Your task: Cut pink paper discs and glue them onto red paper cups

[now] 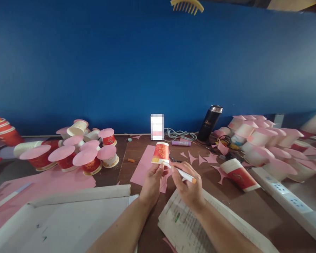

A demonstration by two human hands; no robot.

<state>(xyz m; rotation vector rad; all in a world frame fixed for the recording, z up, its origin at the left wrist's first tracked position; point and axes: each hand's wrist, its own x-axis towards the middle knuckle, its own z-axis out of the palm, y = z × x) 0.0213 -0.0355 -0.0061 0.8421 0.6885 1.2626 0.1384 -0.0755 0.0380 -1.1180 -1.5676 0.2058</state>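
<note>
Fingers of the left hand [153,177] pinched the rim of an upturned paper cup [160,153] standing upright at twelve o'clock from it, while the right hand [187,185] gripped a white pen [182,173], tip touching the rim at ten o'clock.

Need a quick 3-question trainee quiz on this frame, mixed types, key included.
1. True or false: the left hand holds a red paper cup upside down on the pink sheet.
2. The right hand holds: A) scissors B) white pen C) glue stick
3. What stands by the blue wall, right of the cables?

Key: 1 true; 2 B; 3 the black flask.
</note>
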